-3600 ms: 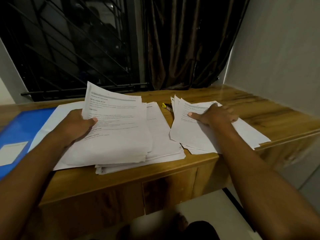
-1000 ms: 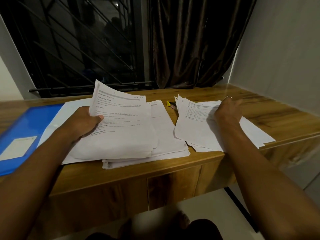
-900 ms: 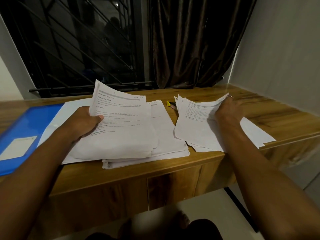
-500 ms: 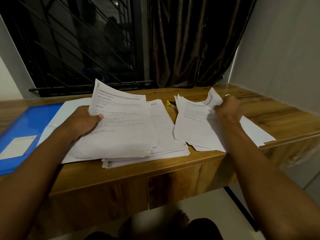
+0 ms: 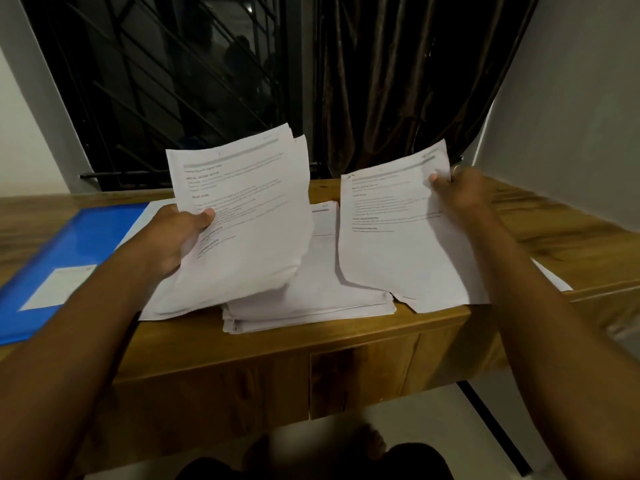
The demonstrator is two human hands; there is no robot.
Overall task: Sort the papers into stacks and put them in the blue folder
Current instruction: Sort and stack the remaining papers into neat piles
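Note:
My left hand grips a bundle of printed papers by its left edge and holds it raised and tilted above the wooden desk. My right hand pinches the top right corner of a single printed sheet, lifted off the right-hand pile. A thick stack of white papers lies flat on the desk between the two. The blue folder lies closed at the left with a white label on its cover.
The wooden desk runs under a barred window with a dark curtain behind. A white wall closes off the right side. More loose sheets lie under my right forearm near the desk's front edge.
My right hand has lifted one sheet from the right pile by its top corner. My left hand has raised its bundle higher and more upright.

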